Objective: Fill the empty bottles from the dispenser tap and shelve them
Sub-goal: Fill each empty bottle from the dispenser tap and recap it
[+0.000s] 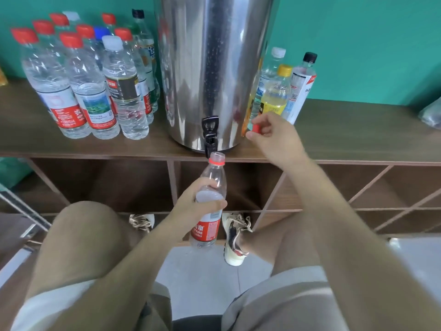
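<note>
A steel dispenser (pixel 214 68) stands on the wooden shelf top (pixel 346 134), its black tap (pixel 210 136) hanging over the front edge. My left hand (pixel 198 199) grips an uncapped clear bottle with a red label (pixel 212 185) around its middle. The bottle's open mouth sits right under the tap spout. It looks empty. My right hand (pixel 272 132) hovers to the right of the tap and pinches the red cap (pixel 256 128) between its fingers.
Several capped water bottles (pixel 90 87) crowd the shelf top left of the dispenser. A few more bottles (pixel 284 89) stand to its right, one yellow. Open cubbies (pixel 107 185) lie below the top. My knees and shoes are near the shelf front.
</note>
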### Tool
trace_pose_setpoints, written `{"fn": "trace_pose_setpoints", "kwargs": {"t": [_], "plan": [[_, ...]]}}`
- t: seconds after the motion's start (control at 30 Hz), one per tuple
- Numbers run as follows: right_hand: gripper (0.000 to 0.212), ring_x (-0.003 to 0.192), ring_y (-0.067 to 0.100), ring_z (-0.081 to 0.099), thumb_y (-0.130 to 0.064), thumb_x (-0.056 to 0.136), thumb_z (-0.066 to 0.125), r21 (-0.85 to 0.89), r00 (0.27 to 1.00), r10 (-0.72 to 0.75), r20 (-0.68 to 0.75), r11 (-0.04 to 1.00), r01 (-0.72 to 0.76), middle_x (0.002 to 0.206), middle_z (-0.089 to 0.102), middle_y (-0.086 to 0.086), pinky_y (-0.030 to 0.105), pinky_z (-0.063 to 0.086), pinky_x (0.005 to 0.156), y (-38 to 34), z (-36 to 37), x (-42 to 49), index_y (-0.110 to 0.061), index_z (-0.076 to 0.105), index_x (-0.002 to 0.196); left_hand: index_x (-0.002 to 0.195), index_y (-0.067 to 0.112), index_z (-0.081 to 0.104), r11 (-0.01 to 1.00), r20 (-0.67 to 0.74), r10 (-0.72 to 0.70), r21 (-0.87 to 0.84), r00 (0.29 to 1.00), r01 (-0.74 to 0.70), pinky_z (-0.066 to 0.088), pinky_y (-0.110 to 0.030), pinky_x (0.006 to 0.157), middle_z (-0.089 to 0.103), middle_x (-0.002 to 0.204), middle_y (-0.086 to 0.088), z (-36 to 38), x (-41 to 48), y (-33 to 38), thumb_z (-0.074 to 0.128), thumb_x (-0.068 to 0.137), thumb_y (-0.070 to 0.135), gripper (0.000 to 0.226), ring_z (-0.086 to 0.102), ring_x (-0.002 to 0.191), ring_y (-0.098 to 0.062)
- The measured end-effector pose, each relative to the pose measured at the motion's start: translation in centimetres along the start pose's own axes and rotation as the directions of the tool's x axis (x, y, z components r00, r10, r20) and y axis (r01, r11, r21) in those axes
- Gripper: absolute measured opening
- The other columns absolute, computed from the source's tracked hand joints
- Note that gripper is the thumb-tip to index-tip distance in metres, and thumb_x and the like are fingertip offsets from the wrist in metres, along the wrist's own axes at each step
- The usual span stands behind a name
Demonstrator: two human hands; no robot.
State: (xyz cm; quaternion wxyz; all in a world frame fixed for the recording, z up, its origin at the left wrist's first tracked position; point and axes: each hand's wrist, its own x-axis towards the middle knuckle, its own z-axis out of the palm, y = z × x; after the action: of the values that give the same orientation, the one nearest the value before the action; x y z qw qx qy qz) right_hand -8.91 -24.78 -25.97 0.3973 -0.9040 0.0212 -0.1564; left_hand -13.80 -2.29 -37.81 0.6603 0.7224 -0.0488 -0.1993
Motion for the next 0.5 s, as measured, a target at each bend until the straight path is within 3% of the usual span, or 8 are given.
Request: {"fn": "trace_pose_setpoints", "kwargs": {"t": [0.13,0.27,0.37,0.5], "plan": [[0.025,0.095,0.014,0.065,-0.025,0.093,0.08,0.096,0.981,0.103,-0.162,0.991,-0.088,0.107,0.067,-0.001,0.026,0.054,0.091,3.3,3.9,-0.8,-0.021,0.063,0.111,0.113,0.036,0.063,1.0,-0.047,0.029,-0.002,0.998,-0.029,0.057,-0.026,0.074,0.071,0.104,0.005,0.9,0.6,-1.6,0.086,0.081,0.022,0.042,0.071,0.1,-0.022],[0.022,0.109,0.024,0.06,-0.028,0.092,0.081,-0.056,0.968,0.014,-0.249,0.998,-0.029,0.099,0.064,-0.007,0.04,0.049,0.095,5.6,6.4,-1.1,-0.014,0.07,0.106,0.113,0.039,0.061,1.0,-0.093,-0.005,-0.016,0.996,0.004,0.057,-0.029,0.076,0.068,0.106,0.007,1.4,1.1,-2.5,0.087,0.08,0.023,0.045,0.069,0.099,-0.019],[0.02,0.111,0.029,0.057,-0.028,0.091,0.08,-0.169,0.968,-0.026,-0.25,0.985,-0.017,0.094,0.064,-0.004,0.043,0.046,0.094,6.5,6.9,-0.7,-0.013,0.073,0.101,0.114,0.043,0.056,1.0,-0.113,-0.026,-0.001,0.993,0.026,0.052,-0.025,0.073,0.064,0.109,0.009,1.9,1.5,-3.0,0.087,0.08,0.028,0.049,0.066,0.101,-0.016],[0.017,0.109,0.032,0.059,-0.026,0.094,0.078,-0.194,0.964,-0.071,-0.257,0.981,0.02,0.092,0.058,-0.007,0.044,0.046,0.092,6.9,7.2,-0.4,-0.011,0.074,0.1,0.12,0.044,0.051,0.999,-0.164,-0.05,0.007,0.985,0.052,0.054,-0.028,0.077,0.061,0.112,0.01,2.0,2.2,-3.7,0.088,0.079,0.031,0.057,0.063,0.103,-0.016]]}}
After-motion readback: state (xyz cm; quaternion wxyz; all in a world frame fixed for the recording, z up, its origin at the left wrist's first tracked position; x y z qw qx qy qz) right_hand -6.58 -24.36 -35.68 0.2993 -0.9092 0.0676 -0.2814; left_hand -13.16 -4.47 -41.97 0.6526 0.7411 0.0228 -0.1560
